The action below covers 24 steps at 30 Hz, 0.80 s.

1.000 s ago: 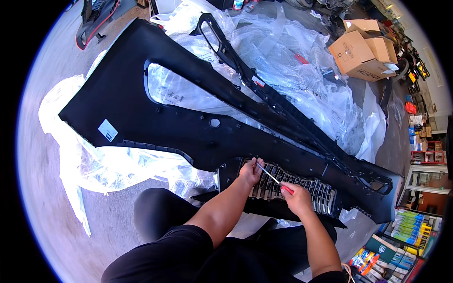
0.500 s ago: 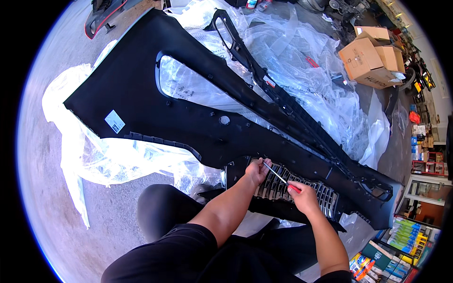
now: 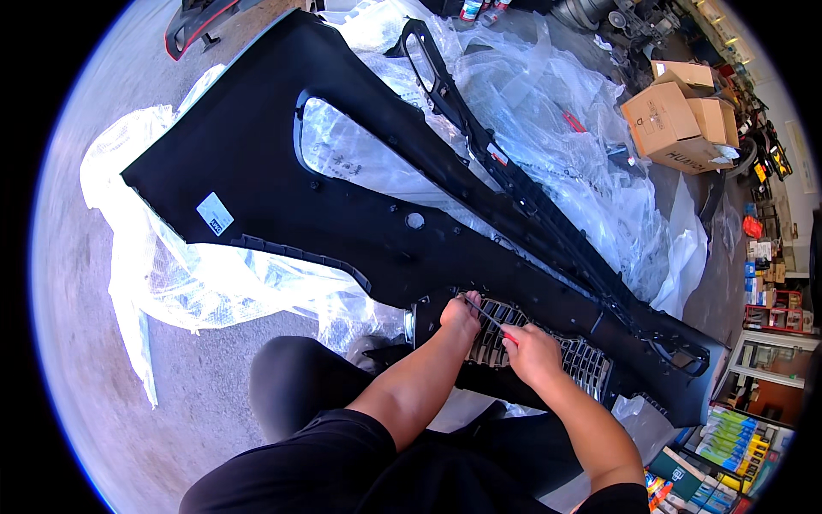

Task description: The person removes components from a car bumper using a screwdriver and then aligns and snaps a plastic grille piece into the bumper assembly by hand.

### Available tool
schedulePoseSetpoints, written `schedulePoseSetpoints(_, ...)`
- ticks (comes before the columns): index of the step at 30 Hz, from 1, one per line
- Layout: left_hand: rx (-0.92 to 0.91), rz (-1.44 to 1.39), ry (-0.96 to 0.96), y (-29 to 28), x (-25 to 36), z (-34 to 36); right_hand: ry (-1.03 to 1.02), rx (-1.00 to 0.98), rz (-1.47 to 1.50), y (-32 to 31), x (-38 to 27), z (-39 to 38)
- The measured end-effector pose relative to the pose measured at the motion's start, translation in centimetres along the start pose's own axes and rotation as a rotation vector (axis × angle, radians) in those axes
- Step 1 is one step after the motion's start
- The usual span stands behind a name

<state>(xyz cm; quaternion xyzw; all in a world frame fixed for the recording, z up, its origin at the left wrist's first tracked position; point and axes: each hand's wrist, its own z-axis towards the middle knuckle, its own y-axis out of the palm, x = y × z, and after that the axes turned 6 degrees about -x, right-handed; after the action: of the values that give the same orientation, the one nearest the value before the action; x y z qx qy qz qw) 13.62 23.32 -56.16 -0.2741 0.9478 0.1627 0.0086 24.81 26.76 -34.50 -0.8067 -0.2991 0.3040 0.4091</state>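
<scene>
A large black car bumper cover (image 3: 342, 231) lies with its inner side up, in front of my knees. A slatted grille (image 3: 579, 364) with bright bars sits along its near edge, partly hidden by my hands. My right hand (image 3: 534, 353) is closed round the red handle of a screwdriver (image 3: 490, 316), whose thin shaft points up and left. At the screwdriver's tip, by the grille's upper left corner, my left hand (image 3: 461, 315) has its fingers pinched together. Whatever is between those fingers is too small to make out.
Clear plastic wrap (image 3: 548, 111) spreads under and beyond the bumper. A long black trim piece (image 3: 522, 184) lies across its far side. Open cardboard boxes (image 3: 672, 120) stand at the far right, near stocked shelves (image 3: 753, 445). A red-edged black part (image 3: 193, 26) lies far left.
My right hand has moved left and slightly up with the screwdriver, closer to my left hand. The left hand stays near the grille's corner. The whole view has shifted slightly.
</scene>
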Motion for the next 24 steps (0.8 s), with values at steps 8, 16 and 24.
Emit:
schedulePoseSetpoints(8, -0.004, -0.056, -0.01, -0.6, 1.0, 0.1, -0.014, -0.147, -0.058, -2.6, -1.6, 3.8)
schedulePoseSetpoints(16, 0.041, -0.06, -0.01, 0.2, 1.4, 0.8, -0.003, -0.218, -0.12, -3.7, -3.4, 6.1)
schedulePoseSetpoints(24, 0.156, -0.15, -0.089, 0.6, 1.7, 4.0, 0.047, -0.294, -0.083, -4.5, -4.3, 8.1)
